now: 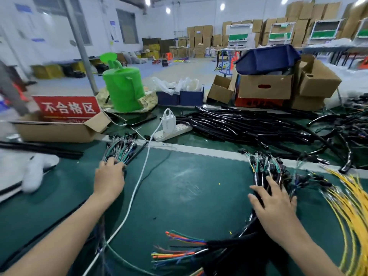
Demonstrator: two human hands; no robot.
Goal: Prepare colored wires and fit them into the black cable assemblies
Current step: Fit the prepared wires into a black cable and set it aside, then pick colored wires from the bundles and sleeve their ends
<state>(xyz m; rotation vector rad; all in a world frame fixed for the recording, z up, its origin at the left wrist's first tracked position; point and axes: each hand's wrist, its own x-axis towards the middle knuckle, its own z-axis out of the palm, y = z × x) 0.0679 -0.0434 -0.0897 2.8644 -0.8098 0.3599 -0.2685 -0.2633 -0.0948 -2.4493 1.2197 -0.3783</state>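
My left hand (109, 177) reaches out over the green table and closes on a bundle of thin green, white and blue wires (120, 149) with dark ends. My right hand (273, 204) lies with spread fingers on a bundle of black cable assemblies (278, 170) whose colored wires end in small black connectors. More black sleeved cables with bare orange, green, blue and yellow wire ends (181, 246) lie near the front edge. A sheaf of yellow wires (350, 206) curves along the right.
A white charger cable (137, 188) runs across the table from a power strip (173, 131). A heap of black tubing (249, 126) fills the back right. Cardboard boxes (264, 89), a red sign (66, 107) and a green watering can (122, 88) stand behind.
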